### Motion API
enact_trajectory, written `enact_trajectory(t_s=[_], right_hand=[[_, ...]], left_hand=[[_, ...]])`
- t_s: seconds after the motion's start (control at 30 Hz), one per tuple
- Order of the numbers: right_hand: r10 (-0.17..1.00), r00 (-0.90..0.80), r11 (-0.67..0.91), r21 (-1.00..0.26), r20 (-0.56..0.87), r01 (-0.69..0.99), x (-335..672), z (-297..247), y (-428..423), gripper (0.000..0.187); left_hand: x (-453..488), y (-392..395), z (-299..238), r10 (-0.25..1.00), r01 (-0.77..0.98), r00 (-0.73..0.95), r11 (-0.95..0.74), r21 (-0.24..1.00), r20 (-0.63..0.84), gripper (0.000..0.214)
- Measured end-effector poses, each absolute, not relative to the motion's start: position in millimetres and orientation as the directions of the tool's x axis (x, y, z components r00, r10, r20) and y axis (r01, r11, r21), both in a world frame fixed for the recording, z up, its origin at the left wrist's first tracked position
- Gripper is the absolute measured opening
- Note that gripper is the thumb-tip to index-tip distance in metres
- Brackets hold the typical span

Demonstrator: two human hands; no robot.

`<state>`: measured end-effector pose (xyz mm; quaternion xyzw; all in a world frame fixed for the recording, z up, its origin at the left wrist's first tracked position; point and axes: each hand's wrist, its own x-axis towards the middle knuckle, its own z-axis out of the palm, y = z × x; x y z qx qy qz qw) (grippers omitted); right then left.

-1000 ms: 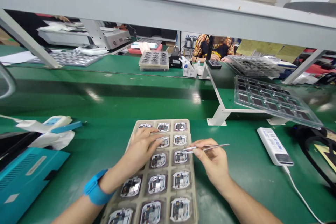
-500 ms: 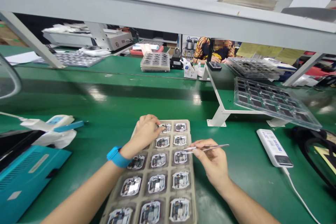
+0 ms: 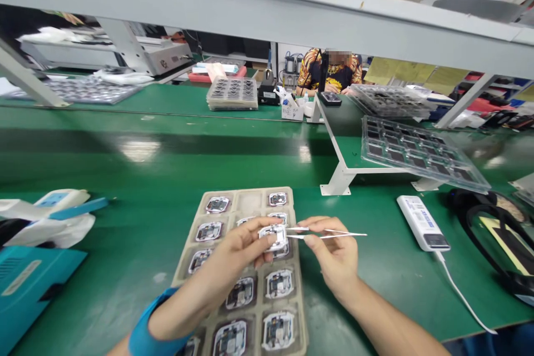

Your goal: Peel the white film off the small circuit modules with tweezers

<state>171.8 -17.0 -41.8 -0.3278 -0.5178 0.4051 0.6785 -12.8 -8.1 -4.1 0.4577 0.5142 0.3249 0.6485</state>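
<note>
Currently, left hand (image 3: 244, 247) pinches one white-framed electronic module (image 3: 273, 237) above the compartmented tray (image 3: 249, 201), while right hand (image 3: 339, 260) grips tweezers (image 3: 355, 234), tips parted beside it, contact apparently unresolvable.

Left fingers (image 3: 253, 226) around small, apparently electronic module (image 3: 279, 232)

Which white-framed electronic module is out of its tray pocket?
The electronic module pinched in the left hand above the tray, beside the tweezers; the others in view sit in pockets.
</note>
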Motion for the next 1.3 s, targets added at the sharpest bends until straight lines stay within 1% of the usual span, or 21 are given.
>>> enact_trajectory(t_s=[0.07,0.17,0.23,0.33,0.47,0.57,0.67,0.73,0.83,0.97,1.03,1.13,1.3], right_hand=[[0.87,0.116,0.491,-0.858,0.478,-0.149,171.9,-42.5,-17.0,0.007],[0.84,0.08,0.543,-0.837,0.537,-0.072,171.8,-44.0,-16.1,0.01],[0.83,0.068,0.558,-0.828,0.554,-0.065,171.2,-44.7,-15.4,0.012],[0.852,0.08,0.524,-0.845,0.518,-0.104,169.7,-45.7,-15.0,0.014],[0.908,0.125,0.418,-0.884,0.4,-0.208,167.8,-48.6,-15.0,0.013],[0.948,0.191,0.301,-0.917,0.256,-0.263,166.8,-52.3,-12.7,0.009],[0.969,0.226,0.167,-0.934,0.097,-0.317,166.9,-55.4,-8.2,0.015],[0.974,0.225,0.118,-0.925,0.036,-0.362,167.8,-55.8,-5.8,0.018],[0.974,0.22,0.14,-0.917,0.059,-0.373,169.4,-54.1,-7.0,0.018],[0.98,0.118,0.187,-0.941,0.159,-0.282,168.8,-52.3,-14.3,0.01],[0.978,0.103,0.201,-0.946,0.181,-0.252,167.0,-52.6,-16.6,0.008],[0.981,0.123,0.181,-0.949,0.153,-0.257,164.4,-52.9,-16.6,0.009],[0.993,0.095,0.103,-0.93,0.074,-0.353,163.1,-51.6,-13.3,0.016]], left_hand=[[-9.7,-12.4,-6.7,0.88,-0.017,0.275,0.407,0.913,-0.387,0.039],[-6.5,-16.4,-11.4,0.878,-0.079,0.292,0.418,0.905,-0.38,0.042],[-4.7,-18.4,-13.2,0.88,-0.097,0.29,0.418,0.903,-0.376,0.042],[-2.5,-20.8,-13.2,0.876,-0.098,0.289,0.428,0.899,-0.385,0.04],[-0.6,-22.1,-13.5,0.867,-0.086,0.298,0.442,0.893,-0.4,0.042],[0.3,-21.1,-16.5,0.872,-0.085,0.292,0.432,0.898,-0.392,0.043],[1.1,-19.6,-20.3,0.888,-0.075,0.278,0.401,0.913,-0.367,0.046],[1.3,-18.8,-22.0,0.896,-0.062,0.265,0.385,0.921,-0.357,0.049],[1.1,-18.4,-22.7,0.903,-0.05,0.244,0.375,0.925,-0.353,0.05],[0.5,-18.8,-24.1,0.907,-0.065,0.235,0.373,0.925,-0.349,0.048],[0.1,-19.5,-27.6,0.91,-0.081,0.24,0.366,0.927,-0.338,0.046],[-0.6,-21.0,-35.9,0.919,-0.125,0.242,0.347,0.93,-0.31,0.041],[0.2,-22.6,-42.4,0.922,-0.19,0.219,0.361,0.913,-0.32,0.033]])
